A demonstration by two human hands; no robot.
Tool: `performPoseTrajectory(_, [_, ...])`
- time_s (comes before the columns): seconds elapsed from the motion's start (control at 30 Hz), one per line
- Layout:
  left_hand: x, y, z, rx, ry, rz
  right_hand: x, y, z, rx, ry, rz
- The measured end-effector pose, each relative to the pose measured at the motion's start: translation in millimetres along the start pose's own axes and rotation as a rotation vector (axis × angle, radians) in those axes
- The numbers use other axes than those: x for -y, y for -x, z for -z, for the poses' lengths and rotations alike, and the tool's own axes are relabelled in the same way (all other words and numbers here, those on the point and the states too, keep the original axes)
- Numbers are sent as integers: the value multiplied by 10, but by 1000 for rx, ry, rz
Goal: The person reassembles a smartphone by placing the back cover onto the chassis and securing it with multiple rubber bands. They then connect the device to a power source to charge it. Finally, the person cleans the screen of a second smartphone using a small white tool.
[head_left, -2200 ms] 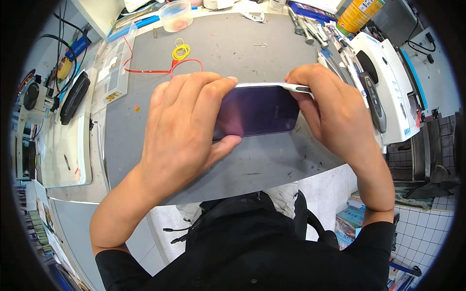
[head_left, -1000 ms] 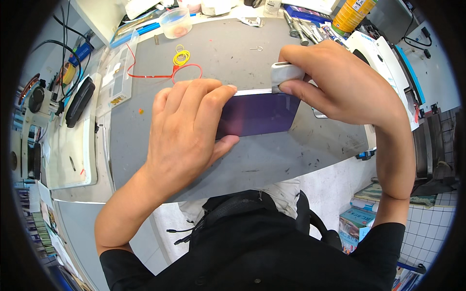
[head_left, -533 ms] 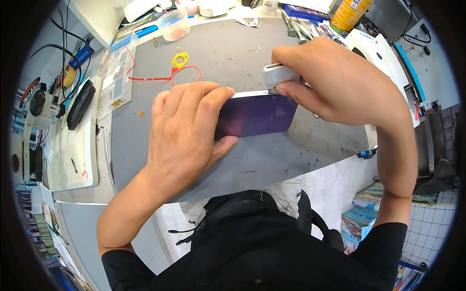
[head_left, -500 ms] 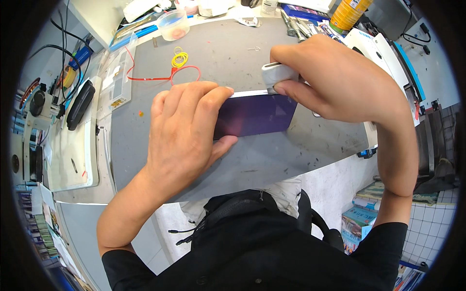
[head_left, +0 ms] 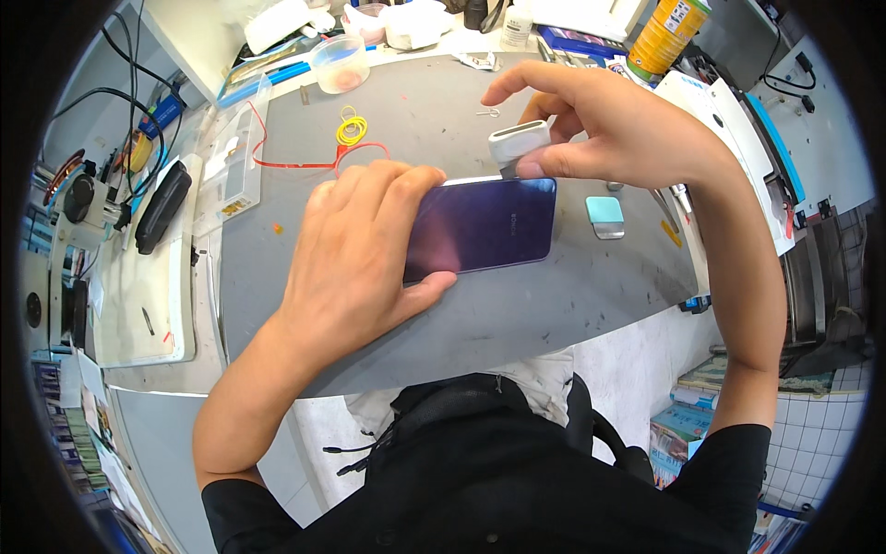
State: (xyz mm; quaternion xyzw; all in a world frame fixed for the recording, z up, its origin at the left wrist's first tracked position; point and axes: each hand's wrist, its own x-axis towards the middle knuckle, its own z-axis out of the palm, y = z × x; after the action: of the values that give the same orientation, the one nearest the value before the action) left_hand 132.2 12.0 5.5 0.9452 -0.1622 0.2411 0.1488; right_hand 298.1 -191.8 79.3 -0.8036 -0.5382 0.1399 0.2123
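Observation:
A smartphone with a glossy dark purple back is gripped at its left end by my left hand, fingers over the far edge and thumb at the near edge. My right hand holds a small white-handled tool between thumb and fingers, its index finger raised off it. The tool's dark lower tip is at the phone's far long edge, near the right corner; whether it enters the seam cannot be made out. Right of the phone lies a small flat piece, half teal and half silver.
The grey mat covers the bench. Yellow wire coil, red strap and clear round tub lie beyond my left hand. A clear plastic case is at the left; a yellow can stands far right.
My right hand has lifted its index finger and loosened around the white tool, showing more of it. The phone's back has tilted more into view. The teal and silver piece is now uncovered.

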Motion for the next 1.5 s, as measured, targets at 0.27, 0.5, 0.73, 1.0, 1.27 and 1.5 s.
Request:
performPoseTrajectory(0.27, [153, -1, 134, 233, 202, 162, -655, -519, 321, -361, -4, -235])
performPoseTrajectory(0.5, [214, 17, 112, 280, 241, 198, -1184, -1385, 184, -777, 275, -275])
performPoseTrajectory(0.73, [242, -4, 101, 285, 287, 174, -1412, -1808, 72, -1023, 854, 154])
performPoseTrajectory(1.0, [255, 19, 112, 264, 245, 138, -1494, -2130, 17, -965, 395, -317])
performPoseTrajectory(1.27, [248, 4, 142, 269, 267, 147, -1798, -2252, 8, -975, 577, -272])
performPoseTrajectory(1.5, [230, 16, 150, 237, 281, 132, -1542, -2148, 23, -849, 296, -541])
